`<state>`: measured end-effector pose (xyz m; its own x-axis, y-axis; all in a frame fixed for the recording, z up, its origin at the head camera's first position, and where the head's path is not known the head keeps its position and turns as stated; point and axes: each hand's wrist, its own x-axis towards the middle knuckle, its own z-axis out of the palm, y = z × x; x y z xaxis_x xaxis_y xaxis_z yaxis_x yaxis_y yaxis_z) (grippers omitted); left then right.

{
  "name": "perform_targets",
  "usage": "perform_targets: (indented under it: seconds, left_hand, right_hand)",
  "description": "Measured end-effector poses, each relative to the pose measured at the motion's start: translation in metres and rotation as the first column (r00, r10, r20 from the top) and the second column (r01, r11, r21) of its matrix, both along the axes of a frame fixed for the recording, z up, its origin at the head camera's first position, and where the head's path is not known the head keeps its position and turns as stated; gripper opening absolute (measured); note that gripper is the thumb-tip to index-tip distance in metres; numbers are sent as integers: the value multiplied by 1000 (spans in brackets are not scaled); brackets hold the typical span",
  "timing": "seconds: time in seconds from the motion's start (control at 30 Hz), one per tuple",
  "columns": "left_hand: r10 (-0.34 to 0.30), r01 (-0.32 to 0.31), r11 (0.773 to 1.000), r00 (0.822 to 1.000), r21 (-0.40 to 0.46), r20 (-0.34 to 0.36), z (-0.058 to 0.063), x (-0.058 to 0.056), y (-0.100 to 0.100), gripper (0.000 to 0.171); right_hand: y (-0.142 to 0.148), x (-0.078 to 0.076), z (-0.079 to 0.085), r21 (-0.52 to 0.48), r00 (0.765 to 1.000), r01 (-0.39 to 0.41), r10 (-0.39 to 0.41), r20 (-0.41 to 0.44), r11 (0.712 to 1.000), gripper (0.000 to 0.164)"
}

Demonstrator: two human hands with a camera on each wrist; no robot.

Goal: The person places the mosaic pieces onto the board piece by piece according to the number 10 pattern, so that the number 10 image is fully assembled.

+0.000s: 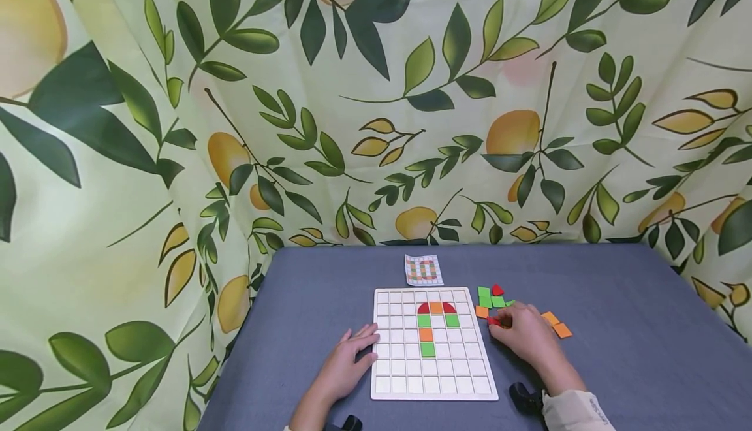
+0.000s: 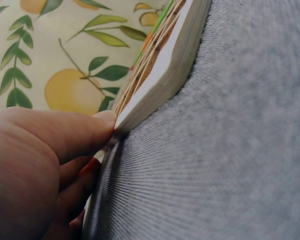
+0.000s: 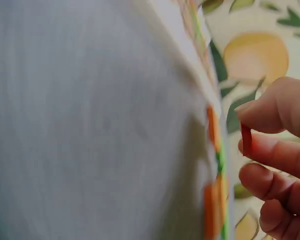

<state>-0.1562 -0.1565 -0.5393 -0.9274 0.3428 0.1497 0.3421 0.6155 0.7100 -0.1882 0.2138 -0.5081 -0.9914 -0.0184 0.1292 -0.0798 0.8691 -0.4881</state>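
A white grid board (image 1: 399, 379) lies on the table, with red, orange and green tiles set in some of its cells. My left hand (image 1: 346, 366) rests at the board's left edge, its fingers fairly straight; in the left wrist view the thumb (image 2: 85, 130) touches the board's side. Between thumb and forefinger, my right hand (image 1: 529, 334) pinches a red tile (image 3: 246, 139), held above the table just right of the board. Loose green tiles (image 1: 484, 297), a red one (image 1: 497, 290) and orange ones (image 1: 562, 330) lie around that hand.
Behind the board lies a small printed card (image 1: 423, 270) with a coloured grid pattern. The grey cloth-covered table (image 1: 305, 313) meets a leaf-and-fruit patterned curtain (image 1: 376, 124) at the back and sides. A black strap piece (image 1: 525, 398) shows at the right wrist.
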Motion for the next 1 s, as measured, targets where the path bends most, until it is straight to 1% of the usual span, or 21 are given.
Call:
perform_targets:
  seconds: [0.03,0.13,0.23,0.3,0.4,0.47,0.57,0.67,0.8,1.0]
  left_hand:
    - [1,-1,1000,1000,2,1,0,0,0,38]
    - [5,-5,1000,1000,12,2,2,-2,0,38]
    - [6,-6,1000,1000,9,-9,6,-2,-1,38]
    - [4,-4,1000,1000,1,-15,7,-1,0,38]
    - [4,-4,1000,1000,-8,-14,8,-1,0,38]
    - [6,-6,1000,1000,-10,-12,8,-1,1,38]
    - [7,-7,1000,1000,-6,2,8,-1,1,38]
    - [6,-6,1000,1000,-5,10,7,-1,1,38]
    - [2,-2,1000,1000,-3,12,6,0,2,38]
    - [1,-1,1000,1000,0,20,5,1,1,39]
  right_hand:
    - [-5,1,2,-7,1000,-6,6,-8,1000,18]
    - [-26,8,11,-47,998,-64,62,-27,997,17]
    - [-51,19,16,-75,990,-141,140,-17,987,12]
    - [-66,27,15,-64,981,-193,192,-11,979,12]
    - [-83,37,10,-9,963,-269,269,-16,963,12]
    - [-89,40,6,16,945,-323,324,-35,946,13]
    - [-94,43,2,33,927,-371,372,-54,928,11]
    - [-98,45,-1,49,917,-383,386,-98,922,10]
    - [-102,47,-3,76,915,-370,378,-143,926,8]
    - [-105,47,-5,86,926,-346,355,-131,934,12]
